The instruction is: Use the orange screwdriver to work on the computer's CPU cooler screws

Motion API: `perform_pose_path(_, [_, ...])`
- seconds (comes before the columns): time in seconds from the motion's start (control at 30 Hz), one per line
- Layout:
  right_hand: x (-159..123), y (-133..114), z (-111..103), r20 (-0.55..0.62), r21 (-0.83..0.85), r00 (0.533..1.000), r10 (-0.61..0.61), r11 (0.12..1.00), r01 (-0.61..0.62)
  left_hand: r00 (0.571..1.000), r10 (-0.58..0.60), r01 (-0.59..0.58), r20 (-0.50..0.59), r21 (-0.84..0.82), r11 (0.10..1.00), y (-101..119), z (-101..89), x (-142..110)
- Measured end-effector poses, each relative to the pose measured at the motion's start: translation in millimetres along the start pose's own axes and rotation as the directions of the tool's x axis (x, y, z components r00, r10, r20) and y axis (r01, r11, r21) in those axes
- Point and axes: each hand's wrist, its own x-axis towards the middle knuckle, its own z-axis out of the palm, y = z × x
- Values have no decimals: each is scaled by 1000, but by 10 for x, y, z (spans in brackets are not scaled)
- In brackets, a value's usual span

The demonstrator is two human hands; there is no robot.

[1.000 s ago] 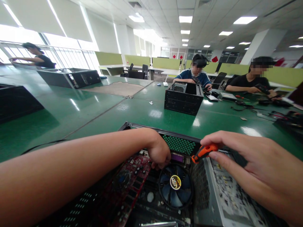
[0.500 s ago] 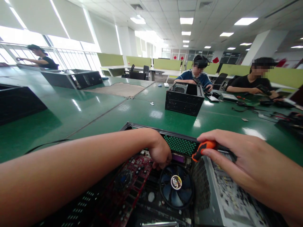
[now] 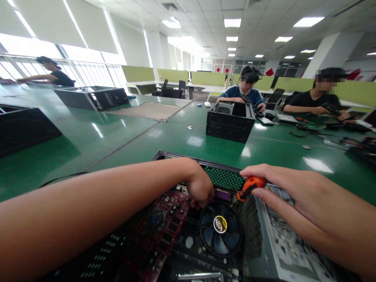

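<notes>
An open computer case (image 3: 225, 178) lies in front of me, its perforated wall facing away. Inside are a cooling fan (image 3: 221, 230) with a round label, a red circuit board (image 3: 167, 223) and a metal power supply box (image 3: 258, 235). My left hand (image 3: 201, 186) reaches in behind the fan, fingers curled downward and pressed together. Its fingertips are partly hidden, and what they hold, if anything, cannot be made out. My right hand (image 3: 293, 196) grips the orange and black handle of a screwdriver (image 3: 251, 187) above the power supply; the shaft does not show clearly.
Beyond my case stands another black computer case (image 3: 229, 127) on the green table (image 3: 141, 149). Two more cases (image 3: 94, 98) (image 3: 26, 127) sit at left. Cables (image 3: 331, 139) and parts lie at right. Three people work around the table.
My right hand and the screwdriver have shifted slightly left relative to the case. My left hand stays beside the fan, and the view has moved a little.
</notes>
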Motion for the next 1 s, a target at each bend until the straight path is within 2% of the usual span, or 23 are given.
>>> perform_pose_path(0.23, [6, -20, -52, -45, 1, 999, 12, 1000, -12, 1000, 28, -28, -3, 19, 999, -38, -21, 36])
perform_pose_path(0.33, [-102, -82, -71, -93, 8, 994, 59, 998, -58, 999, 30, -30, 16, 38, 999, -12, -30, 20])
perform_pose_path(0.5, [-315, -155, -64, -91, 34, 989, 113, 993, -111, 1000, -5, 5, -15, -4, 1000, 39, -21, -34])
perform_pose_path(0.6, [-284, -182, -52, -120, 39, 988, 96, 995, -92, 999, -22, 22, -28, -12, 1000, 47, -9, -49])
perform_pose_path(0.8, [-149, -241, -12, -98, 65, 994, 57, 997, -51, 999, -22, 22, -23, -7, 1000, 27, -5, -36])
perform_pose_path(1.0, [-111, -278, -45, -6, 69, 1000, -29, 997, 29, 1000, -3, 4, -17, 32, 999, 14, -20, -21])
